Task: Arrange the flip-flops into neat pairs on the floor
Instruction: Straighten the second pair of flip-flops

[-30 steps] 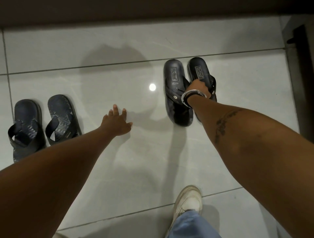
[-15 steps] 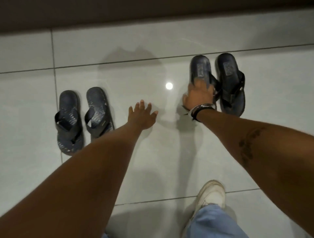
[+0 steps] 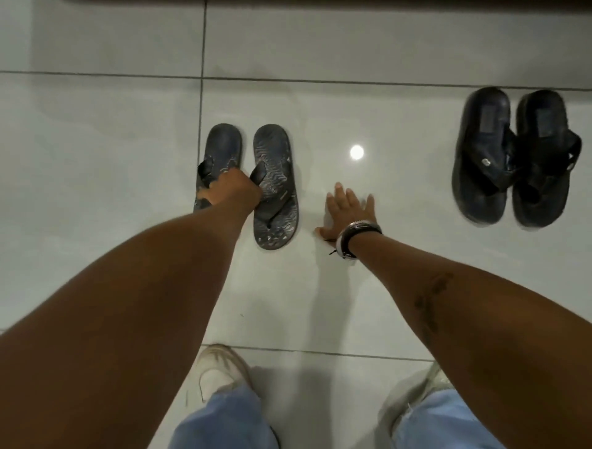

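Note:
Two pairs of flip-flops lie on the pale tiled floor (image 3: 128, 160). The dark patterned pair sits at centre left: its left flip-flop (image 3: 222, 144) and its right flip-flop (image 3: 275, 192) lie side by side. My left hand (image 3: 235, 190) is closed over the straps of this pair, between the two. The thick black pair (image 3: 480, 160) lies at the right, its second flip-flop (image 3: 541, 160) close beside the first, straps touching. My right hand (image 3: 347, 210), with bracelets at the wrist, rests flat on the floor between the pairs, fingers spread, holding nothing.
My two feet in white sneakers (image 3: 221, 371) and light blue trousers (image 3: 221, 419) stand at the bottom edge. A dark skirting or furniture base (image 3: 320, 2) runs along the top. A lamp's reflection (image 3: 356, 152) shines on the tiles.
My right hand has let go of the black pair and come down flat on the floor. My left hand has moved left from the floor onto the patterned pair's straps. The view has shifted left.

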`<state>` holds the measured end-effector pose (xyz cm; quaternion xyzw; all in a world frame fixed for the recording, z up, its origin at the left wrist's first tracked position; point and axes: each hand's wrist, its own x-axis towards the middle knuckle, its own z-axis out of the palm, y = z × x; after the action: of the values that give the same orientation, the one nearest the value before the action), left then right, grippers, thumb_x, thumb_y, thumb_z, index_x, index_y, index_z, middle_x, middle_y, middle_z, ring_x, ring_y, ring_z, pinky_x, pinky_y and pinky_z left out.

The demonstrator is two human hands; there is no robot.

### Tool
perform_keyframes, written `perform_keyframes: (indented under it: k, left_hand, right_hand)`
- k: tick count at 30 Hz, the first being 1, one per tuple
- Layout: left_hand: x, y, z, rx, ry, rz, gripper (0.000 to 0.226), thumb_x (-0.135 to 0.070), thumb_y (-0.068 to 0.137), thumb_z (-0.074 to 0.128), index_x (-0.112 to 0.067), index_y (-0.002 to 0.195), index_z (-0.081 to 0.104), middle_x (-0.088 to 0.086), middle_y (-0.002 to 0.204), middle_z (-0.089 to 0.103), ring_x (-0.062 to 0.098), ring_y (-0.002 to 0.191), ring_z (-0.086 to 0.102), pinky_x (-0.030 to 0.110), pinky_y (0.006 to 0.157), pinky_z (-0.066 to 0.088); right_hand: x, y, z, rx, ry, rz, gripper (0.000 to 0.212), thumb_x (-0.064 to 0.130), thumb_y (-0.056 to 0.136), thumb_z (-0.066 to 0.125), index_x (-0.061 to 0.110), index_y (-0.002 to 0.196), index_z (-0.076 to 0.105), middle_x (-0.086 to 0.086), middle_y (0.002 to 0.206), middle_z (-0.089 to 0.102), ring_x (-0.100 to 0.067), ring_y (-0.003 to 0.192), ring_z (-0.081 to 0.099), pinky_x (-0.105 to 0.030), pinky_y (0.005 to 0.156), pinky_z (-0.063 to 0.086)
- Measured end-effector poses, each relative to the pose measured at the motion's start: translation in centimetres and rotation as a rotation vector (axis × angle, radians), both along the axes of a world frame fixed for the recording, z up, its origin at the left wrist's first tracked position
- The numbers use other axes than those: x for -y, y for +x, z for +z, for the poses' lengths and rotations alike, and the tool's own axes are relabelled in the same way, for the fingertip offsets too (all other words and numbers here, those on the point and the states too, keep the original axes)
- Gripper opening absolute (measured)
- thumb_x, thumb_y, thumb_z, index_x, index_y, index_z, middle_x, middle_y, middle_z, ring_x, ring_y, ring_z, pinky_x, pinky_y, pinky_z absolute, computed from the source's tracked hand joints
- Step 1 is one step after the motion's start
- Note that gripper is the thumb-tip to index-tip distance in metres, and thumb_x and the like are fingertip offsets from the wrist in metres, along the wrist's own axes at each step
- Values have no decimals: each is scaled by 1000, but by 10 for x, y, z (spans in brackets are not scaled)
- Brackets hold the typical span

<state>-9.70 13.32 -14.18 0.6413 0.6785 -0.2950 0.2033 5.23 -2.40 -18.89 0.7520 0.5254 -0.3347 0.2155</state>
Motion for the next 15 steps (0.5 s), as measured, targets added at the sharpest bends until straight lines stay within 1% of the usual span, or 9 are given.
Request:
perform_keyframes:
  k: [3, 5, 9, 12, 15]
  left_hand:
    - [-3, -1, -8, 80, 59, -65, 29, -26, 91, 56, -13, 116, 63, 11, 115, 69, 34, 113, 62, 52, 108, 33]
    - [-7, -2, -9, 112, 111, -87, 23, -23, 93, 54, -12, 110, 64, 11, 108, 71, 33, 108, 64, 51, 108, 33]
    - [-27, -12, -6, 148, 139, -69, 19, -21, 93, 54, -14, 108, 64, 9, 106, 71, 32, 106, 64, 51, 111, 30]
    - [-51, -24, -1, 146, 153, -59, 23, -17, 90, 57, -14, 112, 64, 10, 109, 69, 34, 110, 62, 57, 112, 28]
    - [-80, -33, -1, 134, 154, -36, 29, -18, 89, 59, -13, 117, 63, 12, 114, 68, 36, 115, 60, 61, 113, 27]
  right_hand:
    - [-1, 6, -1, 20, -27, 64, 90, 68, 85, 38, 23, 152, -2, -1, 160, -15, -23, 147, -3, -60, 113, 1]
    - [-4, 7, -1, 19, -55, 64, 92, 69, 84, 39, 24, 151, -3, 0, 160, -16, -23, 147, -4, -60, 113, 1]
    - [-6, -2, 0, 19, -48, -1, 93, 70, 83, 39, 23, 151, -2, 0, 160, -15, -24, 147, -3, -60, 114, 5]
    - [-6, -6, 0, 22, -57, -33, 96, 71, 82, 40, 21, 151, -6, -1, 159, -19, -25, 147, -5, -59, 114, 5]
    - [-10, -14, 1, 14, -68, -92, 100, 73, 80, 39, 21, 151, -8, -4, 158, -20, -27, 147, -5, -58, 115, 5]
